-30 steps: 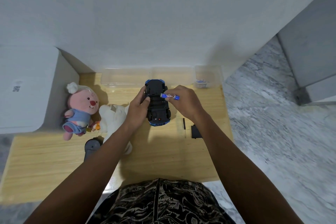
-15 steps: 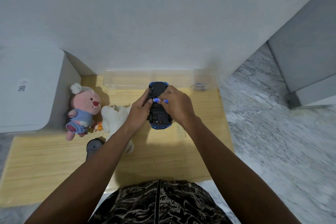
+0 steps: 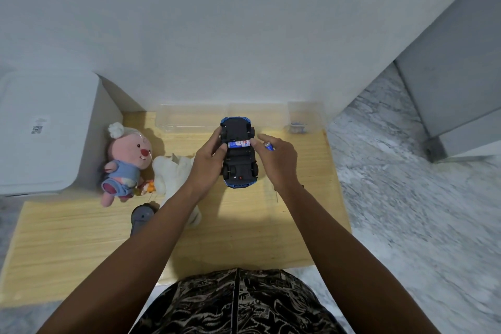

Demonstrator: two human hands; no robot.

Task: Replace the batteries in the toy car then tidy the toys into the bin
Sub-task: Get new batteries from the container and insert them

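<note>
Blue plastic shows round the rim of the toy car (image 3: pixel 239 153), which lies belly-up on the worktop (image 3: pixel 244 225), about 12 o'clock from your body, its black underside and open battery bay facing you. One battery (image 3: pixel 238 143) already sits crosswise in the bay. Your left hand (image 3: pixel 208 160) curls round the car's 9 o'clock flank, thumb near the battery's end. Your right hand (image 3: pixel 276 160) pinches a second battery (image 3: pixel 269 146) at the 3 o'clock side, one fingertip touching the seated cell.

I judge the car light and stiff, its shell smooth enough to skate on the wood, so keep that left grip low on the body, not on the wheels. The batteries look small, hard and slick; hold the loose one mid-barrel and press it in by the ends. The clear bin (image 3: pixel 225 116) stands at the car's 12 o'clock, against the wall.
</note>
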